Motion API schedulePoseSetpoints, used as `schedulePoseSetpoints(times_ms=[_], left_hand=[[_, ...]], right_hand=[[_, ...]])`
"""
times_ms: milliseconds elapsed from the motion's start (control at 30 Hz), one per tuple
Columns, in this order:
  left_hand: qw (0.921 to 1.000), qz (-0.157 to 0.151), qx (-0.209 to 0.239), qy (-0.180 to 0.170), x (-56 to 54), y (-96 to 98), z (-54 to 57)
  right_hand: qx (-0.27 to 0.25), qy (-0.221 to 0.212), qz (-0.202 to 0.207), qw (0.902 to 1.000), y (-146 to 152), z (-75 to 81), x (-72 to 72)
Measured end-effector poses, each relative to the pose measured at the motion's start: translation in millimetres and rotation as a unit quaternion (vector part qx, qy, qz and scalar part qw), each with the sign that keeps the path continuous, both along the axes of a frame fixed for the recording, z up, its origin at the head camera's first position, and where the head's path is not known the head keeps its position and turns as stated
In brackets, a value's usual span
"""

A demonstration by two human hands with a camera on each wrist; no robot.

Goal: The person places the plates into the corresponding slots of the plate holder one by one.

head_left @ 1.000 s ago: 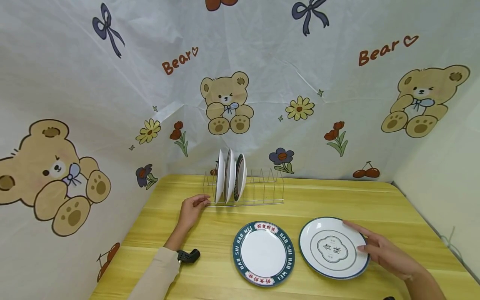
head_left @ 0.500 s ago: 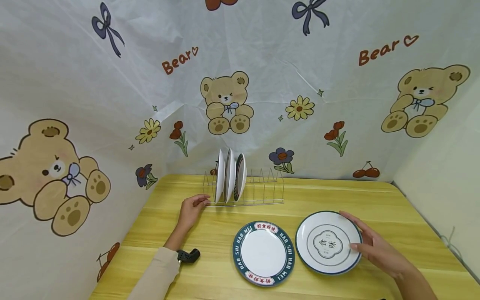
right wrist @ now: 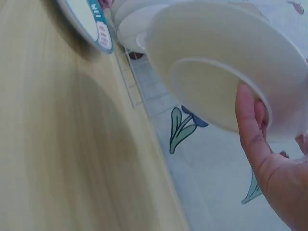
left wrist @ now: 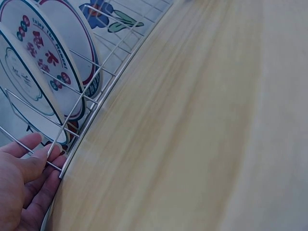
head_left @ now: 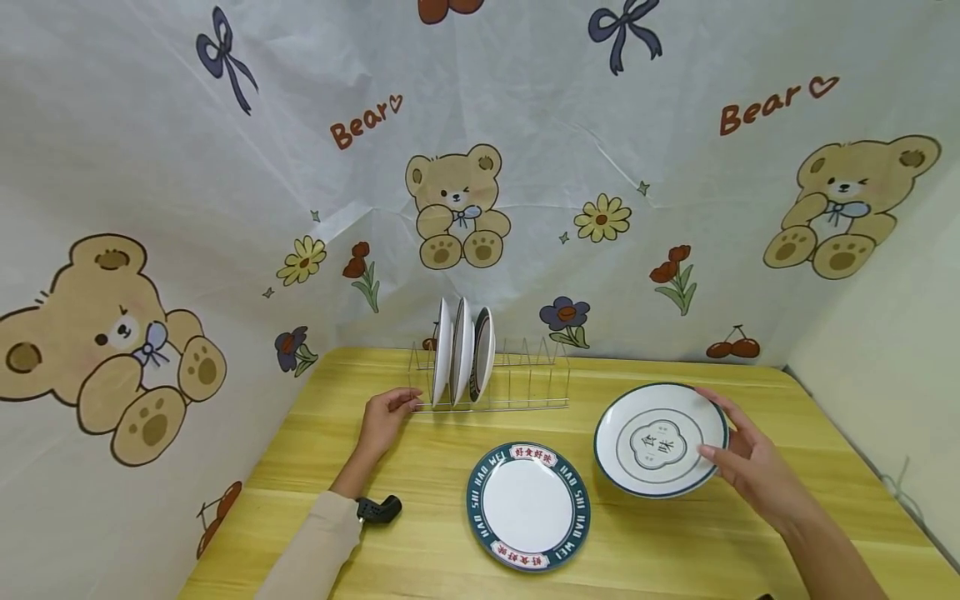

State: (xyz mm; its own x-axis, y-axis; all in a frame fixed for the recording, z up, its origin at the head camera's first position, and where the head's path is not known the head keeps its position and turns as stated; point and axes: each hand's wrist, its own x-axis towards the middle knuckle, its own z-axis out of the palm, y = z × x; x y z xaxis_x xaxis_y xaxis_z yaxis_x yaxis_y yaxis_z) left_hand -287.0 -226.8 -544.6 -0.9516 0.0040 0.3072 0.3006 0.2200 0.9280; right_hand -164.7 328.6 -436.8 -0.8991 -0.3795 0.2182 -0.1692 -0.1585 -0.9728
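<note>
In the head view my right hand [head_left: 757,475] pinches the right rim of a white dish with a blue edge [head_left: 660,442], thumb on top. From the right wrist view, fingers press under the dish's pale underside [right wrist: 207,91], near its foot ring; it is off the table and tilted. My left hand [head_left: 384,421] grips the left end of a wire dish rack [head_left: 528,407], its fingers around the wires [left wrist: 98,103]. Three dishes stand upright in the rack's left slots, the rightmost a patterned dish [head_left: 483,354]. A green-rimmed plate [head_left: 528,507] lies flat on the table.
The rack stands near the back of the wooden table [head_left: 420,550], before a bear-printed cloth [head_left: 525,275]. A pale wall [head_left: 885,375] borders the right side. A black device [head_left: 378,510] sits at my left wrist.
My right hand has lifted the blue-edged dish, moving it up the view towards the back of the table and slightly left. My left hand stays on the rack.
</note>
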Motion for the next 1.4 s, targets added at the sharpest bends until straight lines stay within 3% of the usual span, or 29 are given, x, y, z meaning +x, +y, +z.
schedulePoseSetpoints(times_ms=[200, 633, 800, 1067, 1167, 1400], left_hand=[[0.9999, 0.006, -0.009, 0.001, 0.5, 0.8, 0.4], [0.9998, 0.005, -0.006, -0.015, 0.0, 2.6, 1.4], [0.9999, 0.008, 0.000, -0.007, 0.8, 2.4, 0.6], [0.9997, 0.011, -0.006, -0.019, 3.1, 3.8, -5.1], [0.9997, 0.012, -0.015, -0.016, 6.6, 6.5, 1.0], [0.9998, 0.007, -0.020, -0.004, 19.9, 11.8, 27.1]], right_hand=[[0.027, 0.007, -0.039, 0.9989, -12, 25.3, -7.7], [0.065, 0.036, -0.047, 0.9961, -36, 65.3, -31.3], [0.088, 0.033, -0.053, 0.9942, -50, 76.1, -44.6], [0.176, 0.046, -0.086, 0.9795, -74, 88.1, -63.6], [0.185, 0.051, -0.082, 0.9779, -85, 92.8, -72.2], [0.182, 0.070, -0.057, 0.9792, -105, 97.8, -93.5]])
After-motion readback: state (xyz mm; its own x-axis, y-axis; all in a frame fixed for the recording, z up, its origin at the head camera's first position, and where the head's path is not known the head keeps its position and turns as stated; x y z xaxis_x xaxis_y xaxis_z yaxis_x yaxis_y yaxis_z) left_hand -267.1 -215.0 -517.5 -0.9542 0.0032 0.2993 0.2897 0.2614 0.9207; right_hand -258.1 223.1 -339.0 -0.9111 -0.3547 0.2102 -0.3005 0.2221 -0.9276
